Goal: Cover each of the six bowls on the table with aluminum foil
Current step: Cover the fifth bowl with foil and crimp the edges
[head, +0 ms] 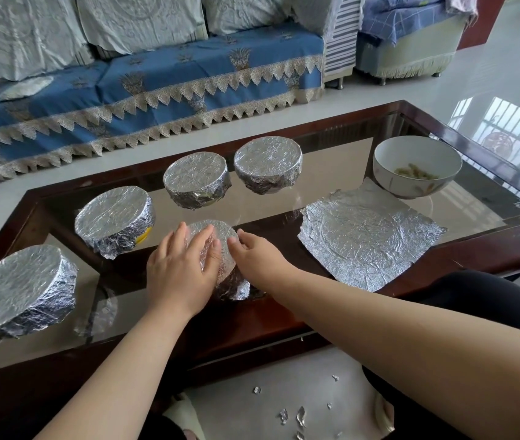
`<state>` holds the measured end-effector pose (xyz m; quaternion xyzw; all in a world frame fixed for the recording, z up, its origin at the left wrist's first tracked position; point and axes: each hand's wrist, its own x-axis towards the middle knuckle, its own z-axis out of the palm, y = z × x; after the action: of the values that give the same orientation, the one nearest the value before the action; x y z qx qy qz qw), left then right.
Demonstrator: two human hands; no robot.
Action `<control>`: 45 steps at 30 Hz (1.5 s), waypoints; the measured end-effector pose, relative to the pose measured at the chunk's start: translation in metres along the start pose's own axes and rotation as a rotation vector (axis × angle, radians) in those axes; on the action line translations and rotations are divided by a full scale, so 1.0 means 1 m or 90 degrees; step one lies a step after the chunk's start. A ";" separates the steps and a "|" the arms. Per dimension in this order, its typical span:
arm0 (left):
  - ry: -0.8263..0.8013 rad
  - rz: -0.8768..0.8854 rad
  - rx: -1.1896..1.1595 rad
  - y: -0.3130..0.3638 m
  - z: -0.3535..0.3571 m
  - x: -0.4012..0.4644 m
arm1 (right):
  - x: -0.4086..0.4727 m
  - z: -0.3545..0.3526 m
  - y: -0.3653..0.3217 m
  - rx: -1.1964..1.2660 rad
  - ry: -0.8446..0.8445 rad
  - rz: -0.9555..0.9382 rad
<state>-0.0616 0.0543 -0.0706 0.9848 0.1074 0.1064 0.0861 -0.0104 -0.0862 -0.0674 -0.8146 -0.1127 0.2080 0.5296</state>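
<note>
Foil scraps (300,416) on the floor at frame bottom. Mid-frame, left hand (182,265) lies flat on the foil top of the nearest bowl (220,249), fingers straight; right hand (252,249) touches its right rim, fingers loosely bent. Loose foil sheet (366,236) flat at right. Four wrapped bowls arc left to centre (20,290) (114,217) (196,179) (268,165). Uncovered white bowl (417,166) upper right. Sofa (144,77) behind the glass table (490,198).

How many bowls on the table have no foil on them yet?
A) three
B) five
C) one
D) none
C: only the white bowl at the far right stands open with food showing inside; the other five are wrapped, including the foil-covered bowl under the left hand and right hand.
</note>
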 end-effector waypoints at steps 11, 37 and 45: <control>-0.005 -0.002 0.010 0.000 0.000 0.001 | -0.002 -0.006 -0.007 0.073 0.018 0.020; -0.121 -0.044 0.092 0.021 -0.009 -0.012 | -0.010 0.023 0.027 0.010 0.190 0.009; -0.122 -0.045 0.096 0.021 -0.008 -0.012 | -0.001 0.020 0.024 -0.010 0.195 0.036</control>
<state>-0.0710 0.0330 -0.0610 0.9896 0.1413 0.0001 0.0258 -0.0216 -0.0800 -0.0957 -0.8437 -0.0093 0.0956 0.5281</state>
